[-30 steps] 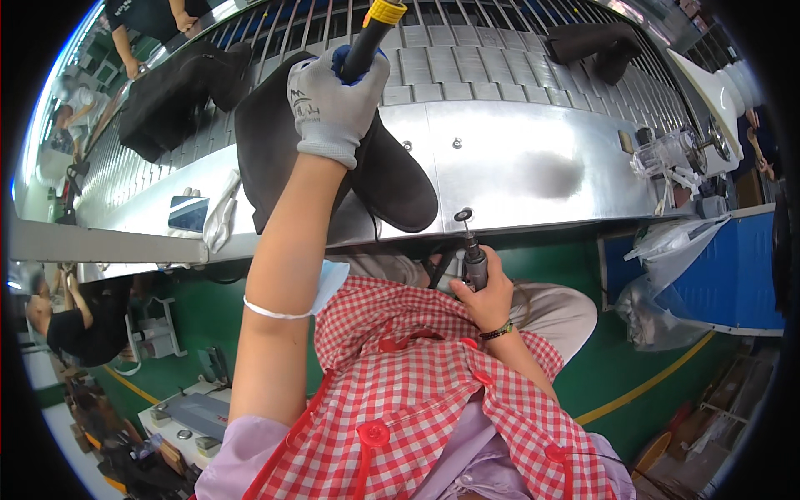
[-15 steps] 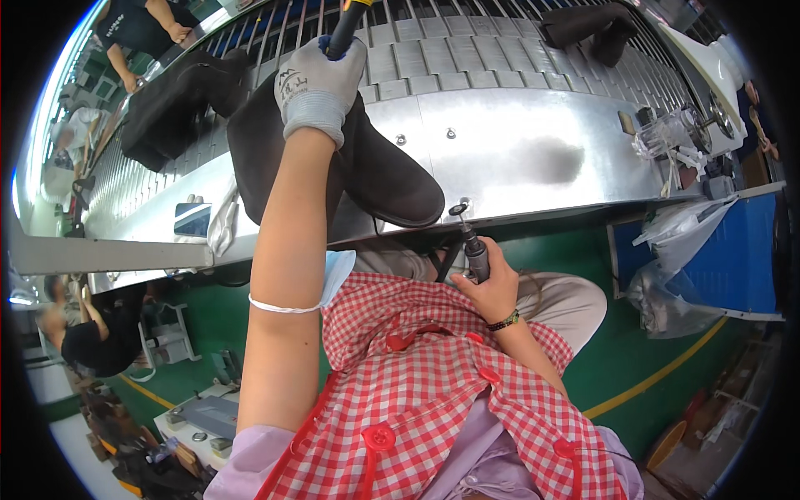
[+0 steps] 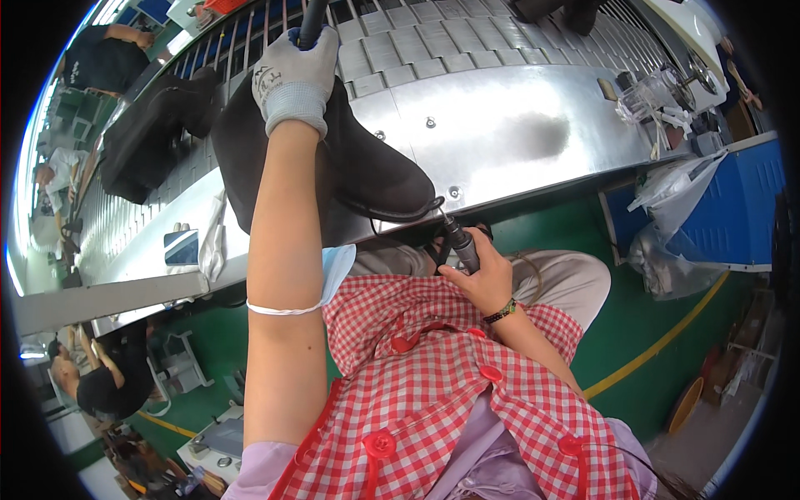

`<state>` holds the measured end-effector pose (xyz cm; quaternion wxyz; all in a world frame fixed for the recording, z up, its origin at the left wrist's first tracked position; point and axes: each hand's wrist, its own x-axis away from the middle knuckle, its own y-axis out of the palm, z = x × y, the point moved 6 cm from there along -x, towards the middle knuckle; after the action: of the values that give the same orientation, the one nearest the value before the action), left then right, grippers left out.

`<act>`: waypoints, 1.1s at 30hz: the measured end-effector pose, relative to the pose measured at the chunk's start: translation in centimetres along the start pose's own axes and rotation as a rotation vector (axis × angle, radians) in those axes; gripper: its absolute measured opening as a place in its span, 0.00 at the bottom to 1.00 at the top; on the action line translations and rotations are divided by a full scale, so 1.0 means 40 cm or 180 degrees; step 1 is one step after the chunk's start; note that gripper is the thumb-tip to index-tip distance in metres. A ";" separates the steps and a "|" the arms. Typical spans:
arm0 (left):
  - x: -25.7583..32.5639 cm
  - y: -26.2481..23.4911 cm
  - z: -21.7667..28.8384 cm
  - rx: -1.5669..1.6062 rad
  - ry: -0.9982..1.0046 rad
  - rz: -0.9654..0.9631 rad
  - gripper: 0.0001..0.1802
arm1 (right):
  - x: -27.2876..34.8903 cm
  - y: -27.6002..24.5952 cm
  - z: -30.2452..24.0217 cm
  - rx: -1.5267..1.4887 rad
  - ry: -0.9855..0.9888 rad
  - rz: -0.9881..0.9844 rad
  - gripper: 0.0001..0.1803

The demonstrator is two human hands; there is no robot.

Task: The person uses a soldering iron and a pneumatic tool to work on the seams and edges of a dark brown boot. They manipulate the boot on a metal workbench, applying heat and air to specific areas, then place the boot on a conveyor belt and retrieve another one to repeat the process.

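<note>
My left hand (image 3: 293,83), in a white glove, is closed round a dark upright handle (image 3: 312,23) above a black boot (image 3: 371,154). The boot lies tilted on the metal worktop (image 3: 492,125), its toe toward the front edge and part of its shaft behind my forearm. Bare, my right hand (image 3: 490,279) grips a slim dark rotary hand tool (image 3: 461,243). A small round head on that tool is at the sole edge by the boot's toe; whether it touches cannot be made out.
Another dark boot (image 3: 150,137) rests to the left, and more dark footwear (image 3: 575,12) lies at the far right on the slatted conveyor (image 3: 400,46). A phone (image 3: 182,247) and a white glove (image 3: 214,242) lie near the left front edge. A blue bin (image 3: 725,212) stands right.
My right hand has brought the tool's head left to the boot's toe. The whole view has shifted, and the boot and my left hand appear slightly farther left.
</note>
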<state>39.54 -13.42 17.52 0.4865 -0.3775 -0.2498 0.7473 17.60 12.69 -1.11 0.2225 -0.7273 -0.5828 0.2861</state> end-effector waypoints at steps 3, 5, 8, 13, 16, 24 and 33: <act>0.002 0.003 0.000 0.0109 0.0032 -0.0020 0.29 | 0.004 0.004 -0.003 0.0008 -0.0009 0.0002 0.41; 0.005 0.001 0.005 0.0178 0.0065 -0.0025 0.29 | 0.006 0.006 -0.002 0.0007 -0.0044 0.0057 0.42; 0.007 -0.002 0.012 0.0146 0.0069 -0.0042 0.29 | 0.008 0.010 0.000 0.0046 -0.0067 0.0079 0.42; 0.003 0.002 0.013 0.0095 0.0121 -0.0027 0.29 | 0.005 0.013 0.006 0.0095 -0.0046 0.0057 0.41; 0.005 0.002 0.015 0.0099 0.0111 -0.0045 0.29 | 0.009 0.011 -0.015 0.0106 -0.0129 -0.0019 0.41; 0.009 0.001 0.022 0.0043 0.0121 -0.0058 0.29 | 0.007 0.012 -0.002 0.0066 -0.0132 0.0106 0.41; 0.013 0.003 0.007 0.0194 0.0048 0.0012 0.28 | 0.012 0.007 -0.044 -0.0215 -0.0209 -0.0374 0.42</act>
<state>39.10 -13.00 17.44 0.4982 -0.3686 -0.2226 0.7526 19.06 13.13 -0.07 0.1949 -0.6892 -0.6408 0.2764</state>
